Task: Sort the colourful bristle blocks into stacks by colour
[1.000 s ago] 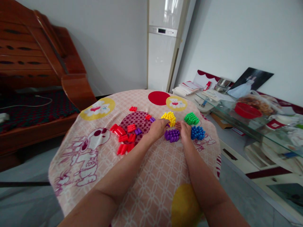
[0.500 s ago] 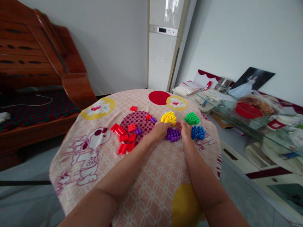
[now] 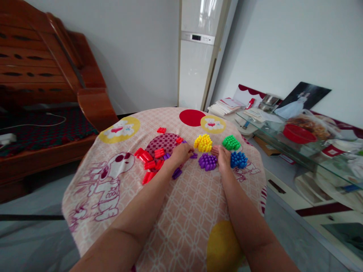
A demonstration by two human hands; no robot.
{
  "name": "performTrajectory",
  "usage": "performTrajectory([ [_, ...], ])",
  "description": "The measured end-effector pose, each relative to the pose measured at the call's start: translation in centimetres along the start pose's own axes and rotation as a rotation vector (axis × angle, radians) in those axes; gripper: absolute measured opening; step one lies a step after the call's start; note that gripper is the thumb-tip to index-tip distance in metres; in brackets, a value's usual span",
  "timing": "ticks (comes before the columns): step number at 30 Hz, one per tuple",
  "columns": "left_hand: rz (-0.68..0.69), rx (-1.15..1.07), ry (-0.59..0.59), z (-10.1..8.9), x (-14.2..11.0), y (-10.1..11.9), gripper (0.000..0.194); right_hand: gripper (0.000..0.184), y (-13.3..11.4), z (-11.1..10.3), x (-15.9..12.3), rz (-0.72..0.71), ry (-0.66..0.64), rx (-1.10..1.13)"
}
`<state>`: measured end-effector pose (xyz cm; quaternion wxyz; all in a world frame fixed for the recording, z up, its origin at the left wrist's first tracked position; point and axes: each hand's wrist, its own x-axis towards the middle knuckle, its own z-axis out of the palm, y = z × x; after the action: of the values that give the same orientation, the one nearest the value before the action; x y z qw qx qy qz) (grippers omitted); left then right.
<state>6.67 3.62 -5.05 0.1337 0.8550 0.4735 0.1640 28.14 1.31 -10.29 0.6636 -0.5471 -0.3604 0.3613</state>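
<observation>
My left hand (image 3: 182,153) is over the loose pieces, its fingers bent and slightly apart. Close to its fingertips lies a small purple plastic piece (image 3: 194,155); another purple piece (image 3: 177,173) is below the wrist. Stretched fingers show on my right hand (image 3: 224,155), which rests open on its edge beside a cluster of purple pegs (image 3: 208,161). Yellow pegs (image 3: 203,143), green pegs (image 3: 231,142) and blue pegs (image 3: 238,160) stand in tight clusters around it. Several red pieces (image 3: 145,155) lie scattered left of my left forearm, which hides part of them.
A patterned cloth (image 3: 181,219) covers the round table. At right, a glass shelf (image 3: 306,156) carries a red bowl (image 3: 299,133), bags and papers. A wooden bench (image 3: 92,102) stands at left, and a white tall cabinet-like appliance (image 3: 196,68) stands behind.
My left hand has moved left, from the purple cluster to the loose purple pieces, uncovering one of them. My right hand stays beside the purple cluster. The view has shifted slightly.
</observation>
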Motion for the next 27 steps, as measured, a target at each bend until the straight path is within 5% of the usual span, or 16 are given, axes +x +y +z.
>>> performTrajectory([
  [6,0.071,-0.069,-0.087,-0.5,-0.1,-0.3,0.015,0.036,0.5,-0.2,0.3,-0.016,-0.007,0.018],
  [18,0.112,-0.218,-0.006,-1.6,-0.5,-0.2,0.018,0.038,0.8,-0.3,0.5,-0.035,-0.005,-0.003],
  [27,0.191,-0.155,0.067,1.1,0.4,0.9,0.037,0.038,0.0,-0.1,0.0,-0.019,-0.003,-0.008],
])
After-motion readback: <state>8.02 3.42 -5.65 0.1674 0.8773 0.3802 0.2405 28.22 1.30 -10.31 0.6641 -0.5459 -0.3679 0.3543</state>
